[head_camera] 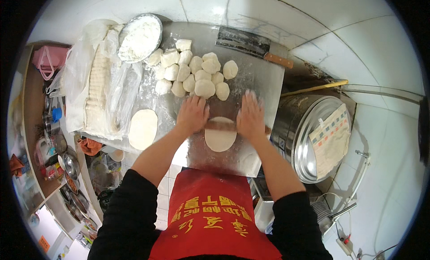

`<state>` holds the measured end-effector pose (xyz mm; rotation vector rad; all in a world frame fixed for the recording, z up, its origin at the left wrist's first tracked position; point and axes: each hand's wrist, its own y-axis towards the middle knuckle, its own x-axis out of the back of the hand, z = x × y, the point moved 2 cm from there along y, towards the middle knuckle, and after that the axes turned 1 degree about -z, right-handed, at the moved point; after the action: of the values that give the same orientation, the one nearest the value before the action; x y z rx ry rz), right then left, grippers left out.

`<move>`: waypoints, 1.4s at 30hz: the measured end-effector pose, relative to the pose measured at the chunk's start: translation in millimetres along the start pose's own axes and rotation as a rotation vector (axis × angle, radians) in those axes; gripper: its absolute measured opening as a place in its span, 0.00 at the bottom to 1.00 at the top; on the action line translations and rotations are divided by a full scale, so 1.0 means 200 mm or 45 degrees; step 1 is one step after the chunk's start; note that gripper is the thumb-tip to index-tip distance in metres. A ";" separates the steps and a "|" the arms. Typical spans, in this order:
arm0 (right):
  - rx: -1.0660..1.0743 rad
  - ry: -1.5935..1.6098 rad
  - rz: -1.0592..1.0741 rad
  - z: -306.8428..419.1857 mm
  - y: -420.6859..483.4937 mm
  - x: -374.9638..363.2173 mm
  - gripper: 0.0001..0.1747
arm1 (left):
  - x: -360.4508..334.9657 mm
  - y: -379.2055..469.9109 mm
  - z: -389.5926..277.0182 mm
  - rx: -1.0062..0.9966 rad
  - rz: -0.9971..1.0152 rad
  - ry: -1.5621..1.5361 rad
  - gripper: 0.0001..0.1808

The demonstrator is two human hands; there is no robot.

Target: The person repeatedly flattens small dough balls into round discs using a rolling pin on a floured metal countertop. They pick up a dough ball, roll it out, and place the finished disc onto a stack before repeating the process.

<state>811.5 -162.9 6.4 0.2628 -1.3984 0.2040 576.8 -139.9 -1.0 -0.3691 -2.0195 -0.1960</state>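
Note:
A wooden rolling pin [220, 126], slightly blurred, lies across a flattened oval of dough [220, 142] on the metal worktop. My left hand [192, 115] presses on the pin's left part, its fingers stretched forward close to the dough balls. On the other side of the dough my right hand [251, 116] bears on the pin with straight fingers, and the pin's right end sticks out past it. Just beyond the hands sits a cluster of several floured dough balls [204, 88], some stacked. Another rolled dough oval [143, 129] lies by the worktop's front edge, left of my left forearm.
A bowl of flour [141, 38] and a long ridged dough slab [95, 82] under plastic film are at the left. A cleaver [243, 42] with a wooden handle lies along the back wall. Right of the worktop stands a large lidded metal pot [302, 172] with a cloth [331, 142] on top.

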 end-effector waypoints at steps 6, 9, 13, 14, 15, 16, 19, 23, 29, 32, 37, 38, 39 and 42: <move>-0.088 0.137 0.094 0.14 -0.38 0.01 0.35 | -0.04 -0.42 -0.15 -0.088 -0.156 0.174 0.20; -0.078 0.079 0.137 0.10 -0.24 -0.01 0.35 | 0.01 -0.27 -0.08 -0.012 0.036 0.091 0.19; -0.076 0.001 -0.128 -0.05 0.14 0.02 0.34 | -0.02 0.06 0.08 0.011 0.067 -0.037 0.19; -0.168 -0.010 -0.063 -0.02 0.06 0.02 0.33 | -0.01 -0.03 0.03 0.082 -0.059 0.047 0.20; -0.178 0.047 -0.027 0.07 -0.16 0.00 0.34 | -0.03 -0.24 -0.04 0.021 -0.119 0.095 0.21; -0.183 0.097 -0.028 0.14 -0.38 -0.03 0.34 | -0.05 -0.43 -0.10 -0.056 -0.210 0.155 0.22; -0.138 0.139 -0.014 0.16 -0.42 -0.04 0.34 | -0.05 -0.48 -0.11 -0.144 -0.202 0.204 0.24; -0.107 0.074 -0.183 0.01 0.16 0.01 0.34 | 0.05 0.02 0.01 0.063 -0.087 0.140 0.24; -0.052 0.162 -0.217 0.13 -0.42 -0.04 0.30 | -0.08 -0.54 -0.21 -0.122 -0.443 0.228 0.21; -0.100 0.366 0.074 0.12 -0.52 0.05 0.30 | -0.06 -0.63 -0.19 -0.041 -0.225 0.039 0.27; -0.128 0.197 0.080 0.07 -0.32 0.04 0.31 | -0.05 -0.43 -0.07 0.293 0.055 0.078 0.35; -0.112 0.134 -0.015 0.09 -0.35 0.03 0.32 | -0.07 -0.47 -0.11 0.206 -0.126 0.185 0.35; -0.102 0.117 -0.013 0.11 -0.40 0.02 0.32 | -0.09 -0.55 -0.12 0.186 -0.085 0.220 0.35; -0.104 0.084 0.029 0.17 -0.59 0.02 0.37 | -0.11 -0.70 -0.14 0.139 0.060 0.208 0.38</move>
<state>814.7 -285.0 9.2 0.1711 -1.3413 0.1727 561.5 -284.3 -5.2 -0.3208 -1.8496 -0.0829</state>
